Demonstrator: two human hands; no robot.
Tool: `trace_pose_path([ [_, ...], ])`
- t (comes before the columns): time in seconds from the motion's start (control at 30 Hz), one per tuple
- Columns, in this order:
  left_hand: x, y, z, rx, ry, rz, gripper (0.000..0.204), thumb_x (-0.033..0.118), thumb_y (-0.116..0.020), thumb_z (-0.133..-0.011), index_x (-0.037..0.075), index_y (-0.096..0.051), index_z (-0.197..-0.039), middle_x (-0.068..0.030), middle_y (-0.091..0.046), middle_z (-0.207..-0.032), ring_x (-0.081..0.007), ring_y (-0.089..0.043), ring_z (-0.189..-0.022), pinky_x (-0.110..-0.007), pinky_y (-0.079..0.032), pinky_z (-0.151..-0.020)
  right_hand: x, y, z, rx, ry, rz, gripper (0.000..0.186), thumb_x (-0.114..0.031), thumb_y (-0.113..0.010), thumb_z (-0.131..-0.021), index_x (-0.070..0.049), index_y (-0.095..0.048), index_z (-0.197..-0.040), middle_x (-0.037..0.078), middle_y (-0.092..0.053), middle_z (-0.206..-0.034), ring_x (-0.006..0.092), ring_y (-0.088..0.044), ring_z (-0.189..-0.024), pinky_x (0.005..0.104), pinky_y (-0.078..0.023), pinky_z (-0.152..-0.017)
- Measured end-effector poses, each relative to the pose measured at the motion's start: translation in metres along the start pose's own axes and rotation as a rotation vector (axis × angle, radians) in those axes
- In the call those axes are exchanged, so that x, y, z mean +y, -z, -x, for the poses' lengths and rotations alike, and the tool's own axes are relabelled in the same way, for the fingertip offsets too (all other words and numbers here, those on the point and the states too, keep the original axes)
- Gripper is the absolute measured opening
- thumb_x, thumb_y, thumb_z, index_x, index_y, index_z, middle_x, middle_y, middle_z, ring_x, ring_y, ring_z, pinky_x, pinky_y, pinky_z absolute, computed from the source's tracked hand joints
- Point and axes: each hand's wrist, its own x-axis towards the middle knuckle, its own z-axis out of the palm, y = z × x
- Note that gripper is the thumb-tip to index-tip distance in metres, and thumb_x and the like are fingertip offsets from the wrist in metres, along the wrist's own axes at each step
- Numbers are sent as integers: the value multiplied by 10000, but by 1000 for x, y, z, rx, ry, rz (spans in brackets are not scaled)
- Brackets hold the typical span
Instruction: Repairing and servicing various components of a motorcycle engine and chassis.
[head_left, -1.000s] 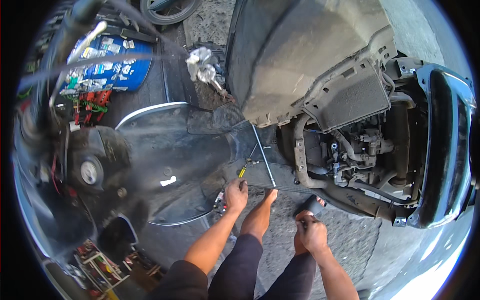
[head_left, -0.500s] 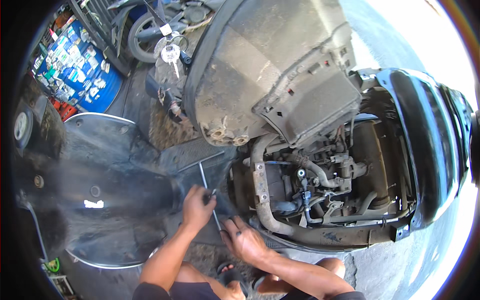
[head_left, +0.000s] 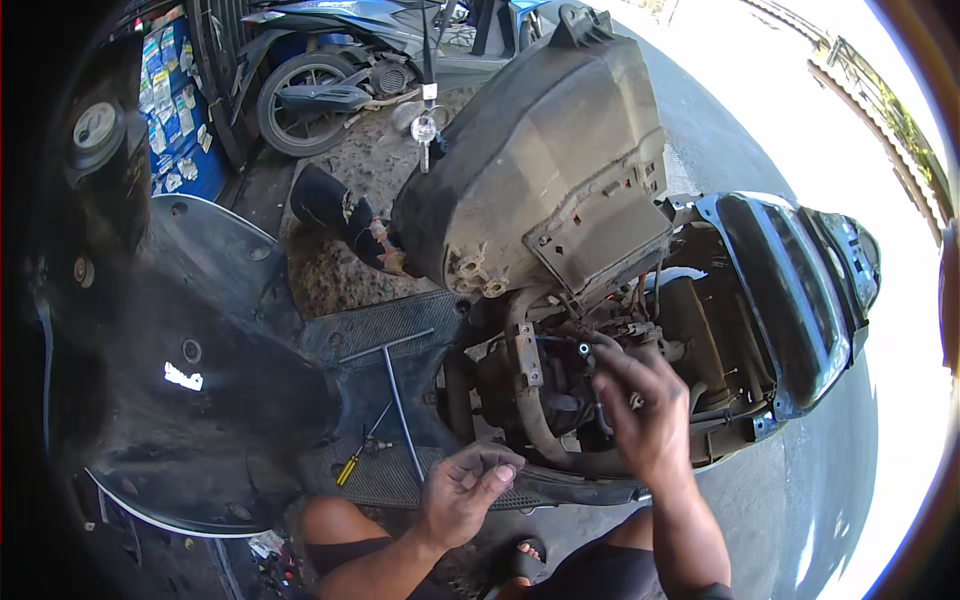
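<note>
My right hand (head_left: pixel 648 412) is raised over the scooter's exposed engine bay (head_left: pixel 560 400), fingers stretched out and apart. Its fingertips are near a small round metal fitting (head_left: pixel 584 350), and no held thing shows. Beside the footboard's edge, my left hand (head_left: pixel 465 490) is closed with thumb and fingers drawn together; anything inside is too small or hidden to tell. A T-handle wrench (head_left: pixel 396 400) lies on the ribbed footboard (head_left: pixel 335 385), its lower end near my left hand. Left of it rest a yellow-handled screwdriver (head_left: pixel 350 468) and a small metal part (head_left: pixel 377 444).
The dusty underseat storage box (head_left: pixel 540 150) is tipped up beyond the frame tube (head_left: pixel 527 360). Keys (head_left: pixel 424 130) dangle at the top. The tail panel (head_left: pixel 780 300) is at the right. Another motorbike (head_left: pixel 330 90) and a blue drum (head_left: pixel 180 120) stand behind.
Both hands have left the T-handle wrench, which now lies on the footboard. My right hand has moved right over the engine bay. The screwdriver has come into sight. The whole view has shifted.
</note>
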Motion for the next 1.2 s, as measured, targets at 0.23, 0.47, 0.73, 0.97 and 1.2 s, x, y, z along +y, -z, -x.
trace_pose_path([
  [0.23, -40, 43, -15, 167, -8, -276, 201, 187, -673, -983, -11, -700, -960, -20, -685, -825, -69, -595, -724, -215, -490, -671, 38, -13, -43, -251, -156, 117, 190, -86, -697, -864, 16, -697, -1024, 225, -716, -925, 397, -699, -909, 417, -545, -781],
  [0.47, -24, 69, -26, 322, -93, -208, 218, 208, -658, -993, 0, -695, -939, 3, -641, -760, -53, -541, -662, -223, -432, -607, 49, -35, -44, -191, -81, 273, 205, -194, -723, -861, 1, -664, -887, 201, -706, -840, 429, -678, -837, 469, -540, -732],
  [0.73, -2, 114, -39, 509, -197, -19, 181, 185, -664, -972, 14, -687, -918, -46, -675, -816, -98, -582, -681, -246, -467, -627, 27, -37, -48, -264, -77, 562, 276, -288, -735, -852, -14, -714, -826, 222, -690, -789, 436, -674, -796, 504, -532, -704],
  [0.97, 2, 136, -45, 602, -217, 53, 173, 210, -695, -957, 41, -693, -921, -30, -675, -811, -91, -585, -661, -243, -462, -603, 25, -29, -53, -340, -148, 443, 274, -193, -693, -847, -39, -744, -1069, 224, -718, -876, 410, -697, -841, 460, -551, -738],
  [1.2, 5, 143, -41, 613, -208, 47, 170, 210, -704, -951, 44, -692, -917, -26, -676, -807, -88, -584, -661, -244, -460, -603, 36, -33, -48, -333, 72, 763, 218, -149, -657, -874, -57, -735, -1056, 205, -721, -899, 402, -687, -872, 482, -541, -746],
])
